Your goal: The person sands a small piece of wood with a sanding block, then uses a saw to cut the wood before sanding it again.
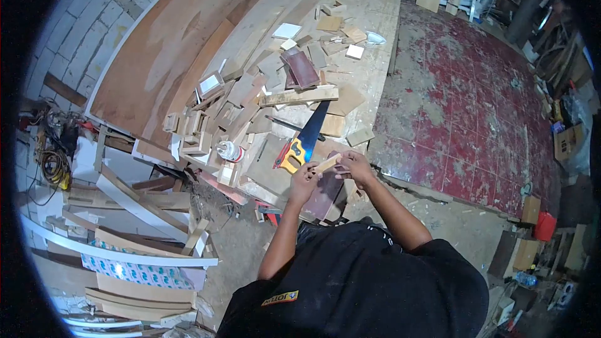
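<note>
A small pale wood block (327, 164) is held between both hands above the near end of the workbench. My left hand (305, 179) grips its left end, and the fingers of my right hand (355, 169) close on its right end. Just beyond my left hand lies a handsaw (305, 140) with a yellow-and-black handle and dark blue blade. Beneath the hands is a dark reddish-brown board (322, 195). A white bottle (230, 151) with a red label stands to the left among wood offcuts.
Several wood offcuts cover the workbench (366, 6), including a long light batten (299, 96) and a reddish-brown piece (300, 67). A large plywood sheet (169, 37) leans at the left. Curved strips (119, 247) are stacked lower left. Red tiled flooring (463, 112) extends right.
</note>
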{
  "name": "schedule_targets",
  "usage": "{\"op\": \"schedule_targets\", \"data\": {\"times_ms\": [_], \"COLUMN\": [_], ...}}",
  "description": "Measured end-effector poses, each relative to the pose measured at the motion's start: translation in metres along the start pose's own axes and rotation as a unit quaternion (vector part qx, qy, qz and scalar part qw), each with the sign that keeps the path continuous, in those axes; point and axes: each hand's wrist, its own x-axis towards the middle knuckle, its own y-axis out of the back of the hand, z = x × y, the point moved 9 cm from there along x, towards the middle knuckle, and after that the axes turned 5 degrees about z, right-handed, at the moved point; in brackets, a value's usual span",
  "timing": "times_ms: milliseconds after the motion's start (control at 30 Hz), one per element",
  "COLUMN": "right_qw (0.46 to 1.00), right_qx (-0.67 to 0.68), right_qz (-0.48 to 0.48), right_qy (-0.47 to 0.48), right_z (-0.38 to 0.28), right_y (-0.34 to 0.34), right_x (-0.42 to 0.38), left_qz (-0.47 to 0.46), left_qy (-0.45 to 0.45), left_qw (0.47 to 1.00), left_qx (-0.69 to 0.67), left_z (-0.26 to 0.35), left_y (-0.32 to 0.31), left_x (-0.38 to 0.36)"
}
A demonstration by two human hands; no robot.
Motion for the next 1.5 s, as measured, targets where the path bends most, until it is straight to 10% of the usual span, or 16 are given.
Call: {"op": "schedule_targets", "data": {"times_ms": [333, 800, 1100, 1367, 1500], "right_qw": [0.998, 0.984, 0.98, 0.978, 0.971], "right_qx": [0.004, 0.07, 0.082, 0.005, 0.003], "right_qz": [0.066, 0.158, 0.175, 0.205, 0.236], "right_qy": [-0.007, -0.044, -0.054, -0.036, -0.042], "right_z": [0.026, 0.112, 0.14, 0.136, 0.139], "right_y": [0.002, -0.036, -0.042, -0.034, -0.028], "right_x": [0.005, 0.008, 0.021, 0.022, 0.013], "left_qz": [-0.051, -0.158, 0.123, 0.122, 0.113], "left_qy": [0.025, 0.076, 0.242, 0.198, 0.194], "left_qw": [0.992, 0.983, 0.956, 0.955, 0.968], "left_qx": [-0.116, 0.053, -0.114, -0.186, 0.111], "left_z": [-0.024, -0.095, -0.176, -0.187, -0.122], "left_y": [0.018, 0.086, 0.187, 0.187, 0.187], "left_x": [0.044, 0.055, 0.103, 0.137, 0.127]}}
